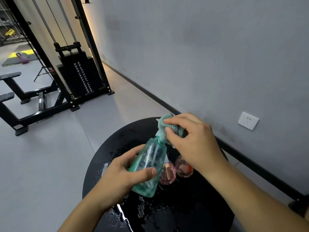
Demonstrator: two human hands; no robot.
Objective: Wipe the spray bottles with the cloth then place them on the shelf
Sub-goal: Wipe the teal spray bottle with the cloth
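Observation:
A teal see-through spray bottle (150, 164) is held tilted above the round black table (175, 213), its top pointing up and away. My left hand (123, 174) grips the bottle's body, thumb across the front. My right hand (194, 141) pinches a teal cloth (164, 125) that is wrapped over the bottle's spray head, hiding it. Two pink see-through bottles (168, 174) (184, 167) stand on the table just behind the teal one, seen from above and partly covered by my hands.
Water drops cover the wet tabletop. A grey wall with a white socket (248, 120) runs along the right. A black cable weight machine (78, 76) and benches stand on the grey floor at the left. No shelf is in view.

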